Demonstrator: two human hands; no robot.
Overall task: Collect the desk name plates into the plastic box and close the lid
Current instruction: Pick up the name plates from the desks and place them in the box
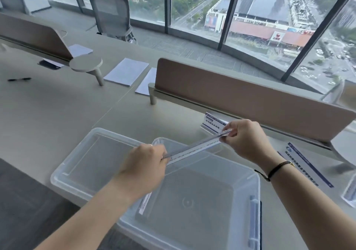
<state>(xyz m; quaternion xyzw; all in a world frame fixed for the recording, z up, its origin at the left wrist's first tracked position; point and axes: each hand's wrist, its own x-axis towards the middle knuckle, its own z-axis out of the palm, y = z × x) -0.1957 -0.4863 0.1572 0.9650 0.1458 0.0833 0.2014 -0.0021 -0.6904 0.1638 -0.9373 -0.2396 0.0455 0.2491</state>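
Both hands hold one long clear name plate edge-on above the open plastic box. My left hand grips its near end and my right hand pinches its far end. A second name plate lies inside the box along its left wall, partly hidden by my left forearm. The box's clear lid rests flat on the desk to the left, touching the box. Another name plate stands behind my right hand. Two more lie flat at the right, a long name plate and a name plate at the frame edge.
A brown desk divider runs behind the box, and another divider sits at the far left. White paper sheets lie beyond the lid. A black pen lies at the left. A grey office chair stands by the windows.
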